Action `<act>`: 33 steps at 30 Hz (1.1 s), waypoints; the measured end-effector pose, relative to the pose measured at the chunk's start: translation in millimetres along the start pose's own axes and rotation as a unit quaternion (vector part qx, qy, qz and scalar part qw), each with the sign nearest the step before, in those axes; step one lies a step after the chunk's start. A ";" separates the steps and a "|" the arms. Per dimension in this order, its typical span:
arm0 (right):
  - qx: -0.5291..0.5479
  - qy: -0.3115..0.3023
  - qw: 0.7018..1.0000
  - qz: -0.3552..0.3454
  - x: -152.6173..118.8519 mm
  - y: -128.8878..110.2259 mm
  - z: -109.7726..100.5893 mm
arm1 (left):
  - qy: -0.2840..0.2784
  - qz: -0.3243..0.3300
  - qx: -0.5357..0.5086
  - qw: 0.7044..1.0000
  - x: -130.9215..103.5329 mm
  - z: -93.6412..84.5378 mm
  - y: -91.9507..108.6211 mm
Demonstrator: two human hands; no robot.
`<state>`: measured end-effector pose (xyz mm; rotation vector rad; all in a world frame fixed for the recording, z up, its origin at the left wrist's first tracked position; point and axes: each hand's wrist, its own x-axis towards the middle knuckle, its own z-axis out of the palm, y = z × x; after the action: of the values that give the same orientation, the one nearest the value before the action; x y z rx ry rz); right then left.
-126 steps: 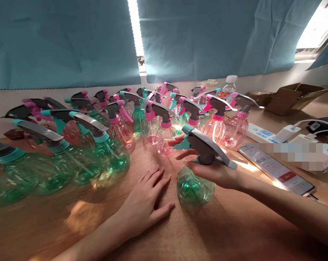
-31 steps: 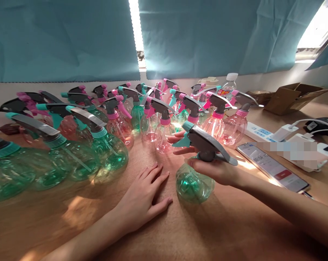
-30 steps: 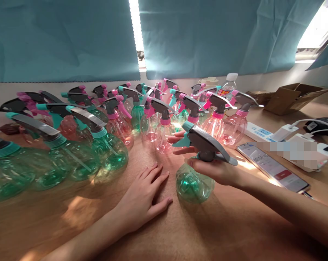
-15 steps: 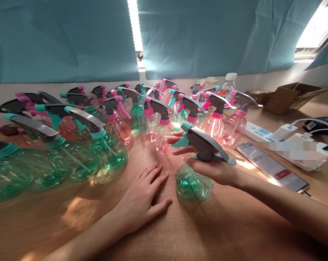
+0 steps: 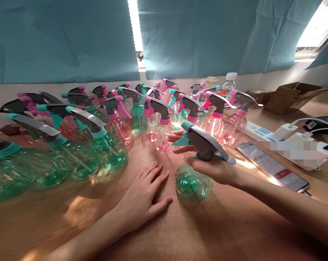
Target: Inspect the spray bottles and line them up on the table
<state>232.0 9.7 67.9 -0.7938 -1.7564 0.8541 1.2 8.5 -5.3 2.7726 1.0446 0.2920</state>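
A green spray bottle (image 5: pixel 193 185) with a grey and teal trigger head stands in front of me, right of the middle. My right hand (image 5: pixel 213 168) is round its neck, thumb on the near side and fingers behind, partly hidden by the head. To its left, my left hand (image 5: pixel 146 194) lies flat on the wooden table (image 5: pixel 104 221), fingers spread, holding nothing. Clear pink spray bottles (image 5: pixel 164 136) stand just behind both hands. At the left, several green spray bottles (image 5: pixel 109 150) with teal collars stand in a row.
A phone (image 5: pixel 273 166) lies at the right beside a white power strip (image 5: pixel 259 130) with chargers and cables. An open cardboard box (image 5: pixel 291 98) and a capped clear bottle (image 5: pixel 229 83) stand at the back right. Blue-grey curtains (image 5: pixel 71 40) hang behind.
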 end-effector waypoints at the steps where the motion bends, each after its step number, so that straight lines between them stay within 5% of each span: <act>1: -0.003 0.000 1.000 0.005 -0.4 1.0 -0.3 | 0.001 0.001 0.000 1.000 0.0 0.0 0.1; 24: 0.028 -0.002 0.998 -0.058 0.0 8.1 1.2 | 0.017 0.008 -0.010 1.000 0.5 1.9 -1.6; 33: -0.010 -0.013 1.000 0.011 -0.1 1.7 -2.2 | 0.011 0.005 -0.007 1.000 1.0 1.3 -0.8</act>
<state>234.3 11.0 67.1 -0.8192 -1.7852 0.8654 1.8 9.7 -6.6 2.7684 1.0307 0.3301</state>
